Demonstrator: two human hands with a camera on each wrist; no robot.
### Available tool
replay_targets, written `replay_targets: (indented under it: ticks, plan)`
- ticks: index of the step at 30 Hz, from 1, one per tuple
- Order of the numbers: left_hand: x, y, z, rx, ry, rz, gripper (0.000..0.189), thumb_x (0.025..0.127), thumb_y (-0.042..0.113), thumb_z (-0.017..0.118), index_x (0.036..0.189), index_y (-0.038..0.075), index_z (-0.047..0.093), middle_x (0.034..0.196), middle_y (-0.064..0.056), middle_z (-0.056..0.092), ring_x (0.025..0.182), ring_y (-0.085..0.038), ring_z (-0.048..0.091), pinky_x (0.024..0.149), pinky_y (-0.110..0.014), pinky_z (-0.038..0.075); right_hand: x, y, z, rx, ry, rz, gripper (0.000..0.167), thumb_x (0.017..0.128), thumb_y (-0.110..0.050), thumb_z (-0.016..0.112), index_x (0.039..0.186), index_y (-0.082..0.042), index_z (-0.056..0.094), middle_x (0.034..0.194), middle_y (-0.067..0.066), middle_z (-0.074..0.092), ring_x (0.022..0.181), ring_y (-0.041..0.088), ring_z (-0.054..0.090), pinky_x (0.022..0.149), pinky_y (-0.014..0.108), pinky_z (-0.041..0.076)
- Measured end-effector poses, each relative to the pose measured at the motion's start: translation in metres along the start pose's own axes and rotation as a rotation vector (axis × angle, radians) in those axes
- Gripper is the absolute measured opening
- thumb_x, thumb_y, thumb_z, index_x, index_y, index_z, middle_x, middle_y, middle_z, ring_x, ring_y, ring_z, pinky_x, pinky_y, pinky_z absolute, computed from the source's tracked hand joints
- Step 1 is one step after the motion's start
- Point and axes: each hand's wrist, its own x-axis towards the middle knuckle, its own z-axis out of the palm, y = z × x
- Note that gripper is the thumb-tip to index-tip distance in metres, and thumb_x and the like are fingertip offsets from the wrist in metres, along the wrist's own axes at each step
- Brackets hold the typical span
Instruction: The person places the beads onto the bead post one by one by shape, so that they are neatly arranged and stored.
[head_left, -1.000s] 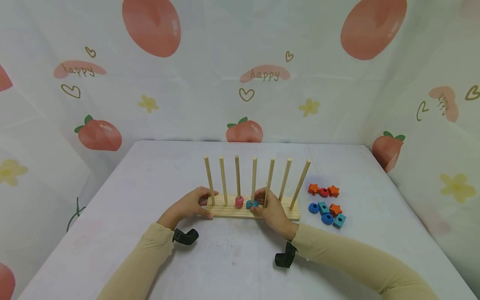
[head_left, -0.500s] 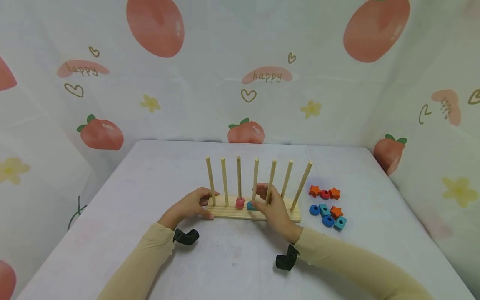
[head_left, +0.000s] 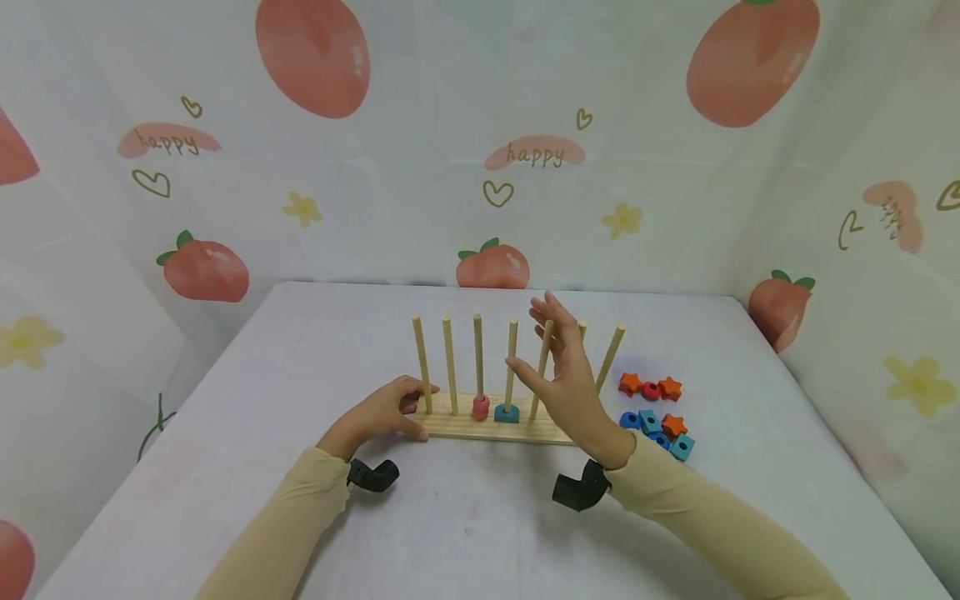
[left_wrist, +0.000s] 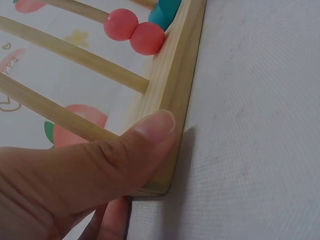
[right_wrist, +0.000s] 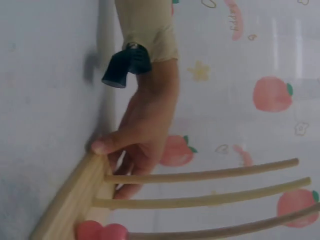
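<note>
A wooden peg board (head_left: 465, 429) with several upright pegs lies across the middle of the white table. My left hand (head_left: 381, 419) grips its left end, the thumb (left_wrist: 156, 127) pressed on the front edge in the left wrist view. Two stacked pink balls (head_left: 481, 407) sit at the foot of the third peg from the left. On the fourth peg, a teal block (head_left: 507, 414) rests down on the base. Raised over the board's right part, my right hand (head_left: 573, 396) has its fingers spread and holds nothing. It hides the board's right end.
Right of the board lie loose beads: orange stars (head_left: 671, 388), a red bead (head_left: 651, 390), blue round beads (head_left: 630, 420) and teal cubes (head_left: 682, 447). My right forearm partly covers this group. A patterned cloth (head_left: 405, 208) hangs behind the table.
My right hand has let go of the teal block at the fourth peg's foot and risen, its fingers opening. The left hand has stayed on the board's end.
</note>
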Motion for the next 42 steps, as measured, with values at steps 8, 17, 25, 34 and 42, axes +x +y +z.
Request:
replay_targets:
  ticks: [8, 17, 25, 34, 42]
  plan:
    - [0.0, -0.001, 0.0, 0.006, -0.001, 0.001, 0.067, 0.07, -0.004, 0.082, 0.13, -0.007, 0.052, 0.134, -0.024, 0.043, 0.135, -0.041, 0.04, 0.109, -0.045, 0.042, 0.011, -0.026, -0.017, -0.036, 0.006, -0.183, 0.078, 0.078, 0.018, 0.068, 0.145, 0.005, 0.032, 0.146, 0.023, 0.039, 0.14, 0.023, 0.035, 0.119, 0.03, 0.029]
    - [-0.001, 0.002, 0.0, 0.018, 0.007, -0.01, 0.067, 0.07, -0.003, 0.083, 0.129, -0.006, 0.053, 0.134, -0.023, 0.044, 0.135, -0.041, 0.041, 0.108, -0.045, 0.042, 0.01, -0.042, -0.044, -0.031, 0.071, -0.306, 0.058, 0.088, -0.007, 0.07, 0.134, 0.013, 0.041, 0.14, 0.009, 0.051, 0.133, 0.025, 0.046, 0.115, 0.038, 0.035]
    - [0.0, 0.003, 0.002, 0.023, 0.023, -0.043, 0.065, 0.068, -0.003, 0.084, 0.128, -0.002, 0.056, 0.134, -0.02, 0.046, 0.135, -0.038, 0.041, 0.108, -0.042, 0.042, -0.004, -0.033, -0.071, -0.152, 0.11, -0.41, 0.066, 0.092, -0.031, 0.066, 0.127, 0.02, 0.043, 0.137, 0.013, 0.052, 0.13, 0.022, 0.048, 0.113, 0.031, 0.038]
    - [-0.001, 0.003, 0.0, 0.038, 0.033, -0.068, 0.067, 0.068, -0.001, 0.084, 0.129, 0.001, 0.056, 0.133, -0.018, 0.047, 0.136, -0.037, 0.041, 0.109, -0.042, 0.042, -0.026, -0.015, -0.101, -0.245, 0.165, -0.221, 0.051, 0.088, 0.002, 0.066, 0.133, 0.012, 0.043, 0.138, 0.008, 0.05, 0.132, 0.017, 0.047, 0.113, 0.023, 0.036]
    - [-0.001, 0.002, 0.001, 0.033, 0.036, -0.069, 0.067, 0.068, -0.001, 0.084, 0.129, 0.001, 0.056, 0.133, -0.017, 0.047, 0.136, -0.036, 0.041, 0.109, -0.041, 0.042, -0.048, 0.008, -0.12, -0.415, 0.196, -0.028, 0.061, 0.08, 0.018, 0.065, 0.137, 0.004, 0.045, 0.138, 0.017, 0.05, 0.129, 0.002, 0.044, 0.108, 0.009, 0.034]
